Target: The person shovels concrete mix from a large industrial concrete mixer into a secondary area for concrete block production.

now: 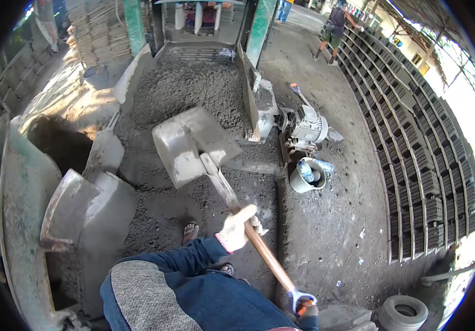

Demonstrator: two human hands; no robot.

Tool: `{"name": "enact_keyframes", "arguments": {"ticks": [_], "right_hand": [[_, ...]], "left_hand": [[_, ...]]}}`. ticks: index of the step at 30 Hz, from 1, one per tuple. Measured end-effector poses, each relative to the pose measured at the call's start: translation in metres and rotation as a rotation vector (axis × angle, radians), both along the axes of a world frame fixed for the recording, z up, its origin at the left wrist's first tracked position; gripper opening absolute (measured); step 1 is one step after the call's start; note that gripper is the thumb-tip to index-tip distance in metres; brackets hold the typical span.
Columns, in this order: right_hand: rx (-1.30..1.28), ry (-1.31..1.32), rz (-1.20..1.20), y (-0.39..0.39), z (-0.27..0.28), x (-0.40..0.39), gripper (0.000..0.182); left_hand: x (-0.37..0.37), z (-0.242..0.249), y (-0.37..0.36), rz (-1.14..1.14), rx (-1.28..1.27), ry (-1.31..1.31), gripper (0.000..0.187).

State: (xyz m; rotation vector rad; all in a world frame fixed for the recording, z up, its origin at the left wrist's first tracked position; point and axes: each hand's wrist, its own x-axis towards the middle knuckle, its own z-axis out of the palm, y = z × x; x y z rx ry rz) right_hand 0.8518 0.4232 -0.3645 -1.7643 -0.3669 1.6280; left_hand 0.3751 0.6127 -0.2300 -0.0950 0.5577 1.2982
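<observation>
A shovel slants across the middle of the view, its broad grey blade up over the wet grey mix in the trough. No heap shows on the blade, only a smeared coating. My left hand, in a white glove with a reddish cuff, is closed around the wooden shaft below the blade socket. Down at the lower right, my right hand is on the blue and orange end handle. That hand is dark and partly cut off by shadow and sleeve, but its fingers appear wrapped round the grip.
A motor sits right of the trough, above a bucket with plastic bottles. Racks of grey blocks line the right side. A person stands by them. A curved metal chute is at left, a tyre at lower right.
</observation>
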Motion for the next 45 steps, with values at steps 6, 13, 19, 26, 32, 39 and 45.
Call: {"name": "enact_keyframes", "arguments": {"ticks": [6, 13, 19, 26, 32, 39, 45], "right_hand": [[-0.063, -0.228, -0.243, 0.0, 0.034, -0.052, 0.014], [0.027, -0.121, -0.2, 0.053, -0.002, -0.19, 0.014], [0.363, 0.204, -0.451, 0.165, 0.124, -0.423, 0.019], [0.512, 0.041, 0.05, 0.181, 0.134, -0.41, 0.021], [0.247, 0.077, -0.4, 0.066, 0.039, -0.217, 0.018], [0.071, -0.043, -0.584, -0.1, 0.029, -0.156, 0.011], [-0.082, -0.203, -0.847, -0.153, 0.074, -0.179, 0.011]], "left_hand": [[-0.076, -0.033, 0.077, -0.047, -0.095, -0.043, 0.007], [-0.22, -0.019, 0.194, -0.109, 0.03, 0.119, 0.014], [-0.315, -0.01, 0.3, -0.025, 0.246, 0.297, 0.013], [-0.32, 0.004, 0.327, 0.24, 0.146, 0.453, 0.019], [-0.148, 0.014, 0.148, -0.045, 0.282, 0.151, 0.02], [-0.02, -0.017, 0.023, -0.33, 0.07, 0.164, 0.008], [-0.044, -0.019, 0.029, -0.46, -0.063, 0.065, 0.011]]}}
